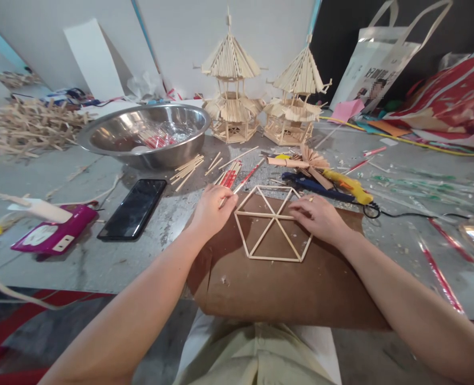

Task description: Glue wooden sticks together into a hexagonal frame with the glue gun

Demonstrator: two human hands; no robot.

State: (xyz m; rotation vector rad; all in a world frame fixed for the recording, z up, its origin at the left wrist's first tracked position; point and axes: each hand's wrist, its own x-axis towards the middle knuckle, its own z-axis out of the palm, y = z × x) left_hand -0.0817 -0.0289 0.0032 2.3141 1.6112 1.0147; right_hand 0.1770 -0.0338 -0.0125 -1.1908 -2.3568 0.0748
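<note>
A hexagon frame of thin wooden sticks (274, 224) with spokes lies flat on a brown cardboard sheet (277, 289). My left hand (212, 208) is closed at the frame's left corner, pinching a thin wooden stick (233, 192) that points up and right. My right hand (320, 216) rests flat on the frame's right side, fingers stretched over the middle spoke and pressing it down.
Two wooden stick pagoda models (231, 85) (296, 99) stand at the back. A steel bowl (144, 133), loose sticks (186, 171), a black phone (134, 208), a pink box (54, 235) and a yellow glue gun (347, 184) with cord lie around. Stick pile (24, 125) at far left.
</note>
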